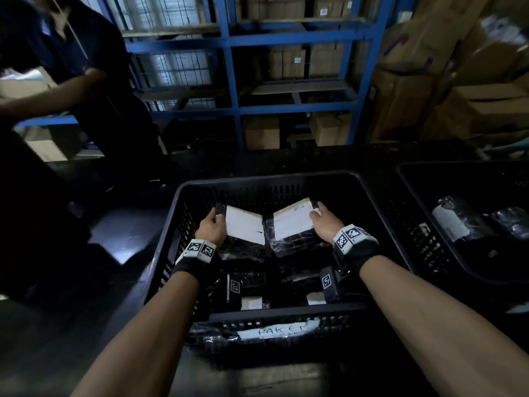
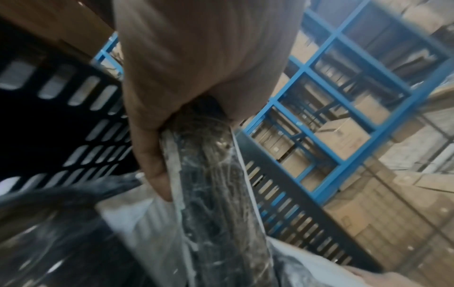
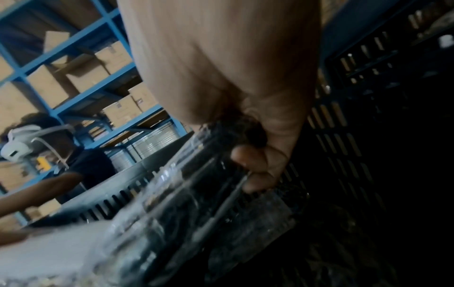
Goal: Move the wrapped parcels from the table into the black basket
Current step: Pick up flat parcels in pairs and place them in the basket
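two parcels held low inside the basket

the left hand [image 1: 212, 228] grips the left parcel [image 1: 246, 230] by its outer edge, fingers curled round it. the right hand [image 1: 325, 224] grips the right parcel [image 1: 292, 228] the same way. both parcels sit side by side, touching, within the walls of the black basket [image 1: 267, 180], above other wrapped parcels [image 1: 249, 282] lower down. each parcel's long axis runs away from the person, each nearest its own hand. white labels face up, print too small to read. a strip on the basket's near wall [image 1: 274, 330] reads "paket".
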